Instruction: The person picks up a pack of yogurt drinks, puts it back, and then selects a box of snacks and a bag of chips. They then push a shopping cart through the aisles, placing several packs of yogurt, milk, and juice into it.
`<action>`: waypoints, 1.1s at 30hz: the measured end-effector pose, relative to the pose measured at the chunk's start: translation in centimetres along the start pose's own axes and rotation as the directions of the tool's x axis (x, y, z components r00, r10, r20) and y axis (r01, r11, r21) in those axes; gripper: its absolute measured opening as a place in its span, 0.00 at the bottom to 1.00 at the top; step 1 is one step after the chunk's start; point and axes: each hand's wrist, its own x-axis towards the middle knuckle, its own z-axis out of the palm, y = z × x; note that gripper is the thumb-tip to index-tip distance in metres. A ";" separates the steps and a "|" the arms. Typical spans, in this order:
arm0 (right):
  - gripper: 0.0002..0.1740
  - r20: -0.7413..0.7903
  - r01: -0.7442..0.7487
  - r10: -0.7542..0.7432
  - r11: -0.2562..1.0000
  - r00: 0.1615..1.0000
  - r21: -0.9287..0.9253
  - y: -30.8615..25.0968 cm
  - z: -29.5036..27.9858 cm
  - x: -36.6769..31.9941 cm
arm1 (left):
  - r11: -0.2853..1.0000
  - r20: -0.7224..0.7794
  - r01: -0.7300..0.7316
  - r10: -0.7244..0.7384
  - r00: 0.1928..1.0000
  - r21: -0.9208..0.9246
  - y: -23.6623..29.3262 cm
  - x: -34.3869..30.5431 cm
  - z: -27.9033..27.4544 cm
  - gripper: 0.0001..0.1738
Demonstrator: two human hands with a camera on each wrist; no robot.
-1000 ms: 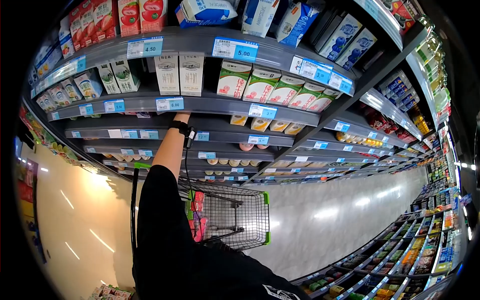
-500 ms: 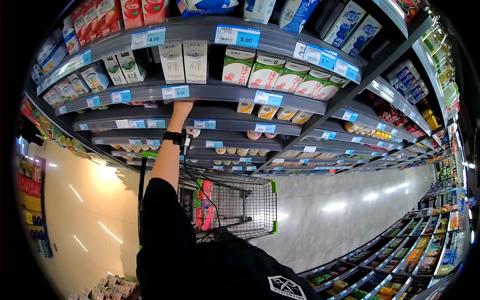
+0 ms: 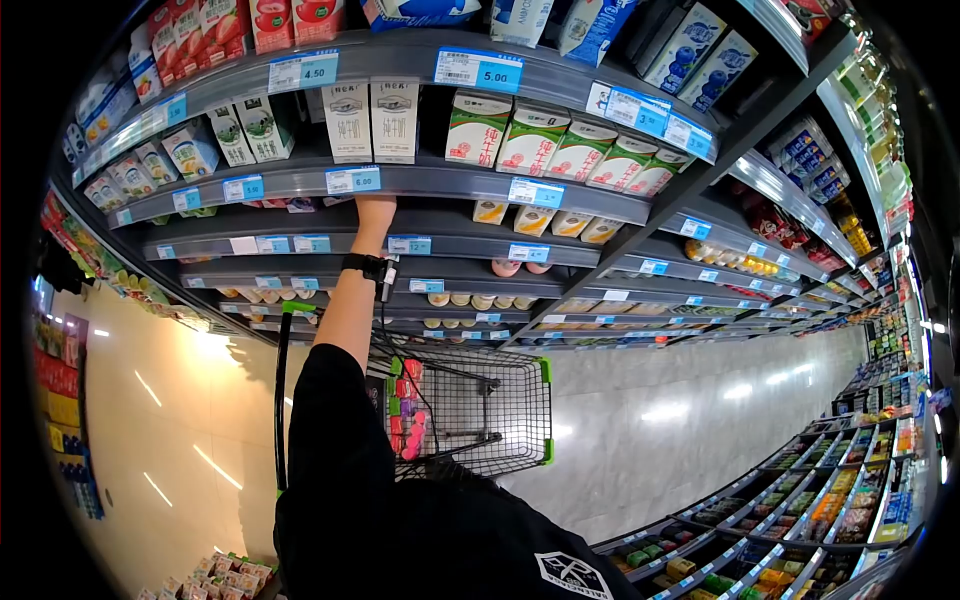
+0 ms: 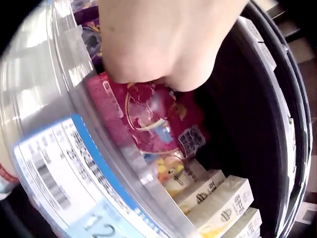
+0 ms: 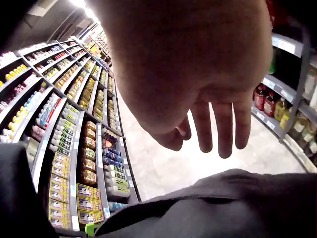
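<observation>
My left hand reaches in under the price rail of a middle shelf. In the left wrist view the hand covers the upper end of a magenta package with a gold ring printed on it. Its fingers are hidden, so I cannot tell if they grip the package. White-and-yellow cartons stand just beside it on the same shelf. Lower down, my right hand hangs above the aisle floor with fingers loosely extended and nothing in them.
A wire shopping cart with green corners stands below the shelf, with pink and red packages at its left end. Milk cartons fill the shelf above my left hand. Opposite shelves line the far side of the aisle.
My left hand was deep under the shelf a second ago; it then came back toward me and more of it shows. Since half a second ago it has shifted only slightly.
</observation>
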 end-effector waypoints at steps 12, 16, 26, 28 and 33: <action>0.19 0.209 0.494 -0.469 0.865 0.858 -0.090 -17.9 1.1 9.2 | 0.907 0.059 -0.065 0.098 0.993 -0.417 16.9 -6.8 2.3 0.32; 0.20 0.212 0.835 -0.810 0.511 0.547 -0.204 -42.3 10.1 -0.5 | 0.972 0.161 0.014 0.025 0.987 -0.236 17.8 -6.5 3.2 0.41; 0.27 0.191 0.933 -0.964 0.234 0.185 0.275 -65.9 30.2 -14.3 | 0.934 0.178 0.185 -0.134 0.975 -0.305 19.0 -6.7 1.7 0.33; 0.27 0.125 0.945 -0.974 0.215 0.189 0.245 -67.0 31.8 -15.3 | 0.889 0.108 0.080 -0.034 0.994 -0.450 18.8 -7.5 0.5 0.27; 0.30 -0.030 0.947 -0.955 0.288 0.295 0.144 -68.9 35.9 -13.6 | 0.859 -0.029 -0.118 0.119 0.992 -0.498 17.0 -12.0 -1.8 0.26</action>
